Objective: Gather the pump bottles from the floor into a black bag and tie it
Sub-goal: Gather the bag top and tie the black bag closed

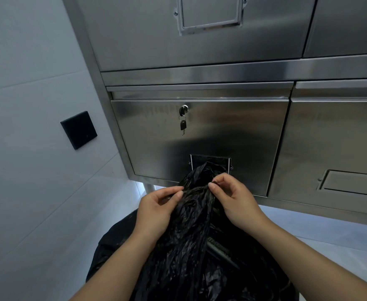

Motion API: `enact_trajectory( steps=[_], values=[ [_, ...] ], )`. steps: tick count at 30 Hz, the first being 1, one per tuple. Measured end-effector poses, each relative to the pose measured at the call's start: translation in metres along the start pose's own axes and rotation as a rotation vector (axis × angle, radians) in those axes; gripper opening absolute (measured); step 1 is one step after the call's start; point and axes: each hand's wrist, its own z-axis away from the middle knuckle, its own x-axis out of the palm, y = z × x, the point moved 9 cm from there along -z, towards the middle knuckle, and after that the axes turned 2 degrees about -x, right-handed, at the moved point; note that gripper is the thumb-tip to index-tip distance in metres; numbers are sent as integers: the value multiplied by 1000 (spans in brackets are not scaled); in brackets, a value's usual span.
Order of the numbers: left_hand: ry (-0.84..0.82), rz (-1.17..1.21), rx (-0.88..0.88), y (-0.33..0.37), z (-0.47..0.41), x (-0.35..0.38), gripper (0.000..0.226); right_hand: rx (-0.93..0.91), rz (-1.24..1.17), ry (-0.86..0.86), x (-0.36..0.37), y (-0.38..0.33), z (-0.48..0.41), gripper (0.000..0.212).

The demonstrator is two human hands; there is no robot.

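Both hands pinch the gathered neck of the black bag (189, 235) from opposite sides. The left hand (156, 211) clamps thumb and fingertips on the crinkled plastic at its left edge; the right hand (232, 198) nips a fold between thumb and forefinger at the right edge, its other fingers curled loosely. Just beyond the fingertips stands a steel cabinet (200, 131), its bottom edge close above the bag's top. A key (183, 124) hangs from the door lock, well above the fingers. Left of the left hand, open pale floor and a tiled wall with a black wall plate (79, 129) leave room. The bag's contents are hidden, so the pump bottles cannot be seen.
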Motion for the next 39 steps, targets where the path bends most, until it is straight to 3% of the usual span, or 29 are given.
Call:
enact_trajectory(
  steps=[6, 10, 13, 15, 18, 22, 25, 29, 35, 39],
  values=[
    [-70, 67, -9, 5, -2, -1, 29, 35, 3, 19, -2, 6, 2, 20],
    [-174, -65, 12, 9, 2, 18, 17, 29, 136, 60, -2, 8, 3, 20],
    [-162, -273, 139, 15, 7, 25, 48, 53, 137, 134, -9, 10, 3, 26],
    [-114, -343, 213, 20, 10, 27, 40, 58, 135, 142, -10, 10, 2, 29],
    [-58, -303, 203, 19, 7, 21, 25, 28, 89, 64, -5, 7, 1, 14],
    [-53, -193, 100, 10, 2, 13, 19, -2, -96, -154, 13, 4, 4, 47],
    [-114, -194, 97, 9, 0, 16, 21, -70, -115, -204, 19, -2, 6, 49],
    [-160, -181, 100, 9, 0, 19, 27, -94, -74, -93, 12, -7, 3, 24],
    [-93, -73, -4, -1, -2, 4, 29, -16, -65, 108, -8, 6, -5, 23],
    [-111, 6, -91, -9, -3, 6, 22, 4, -41, 130, -13, 12, -4, 24]
  ],
)
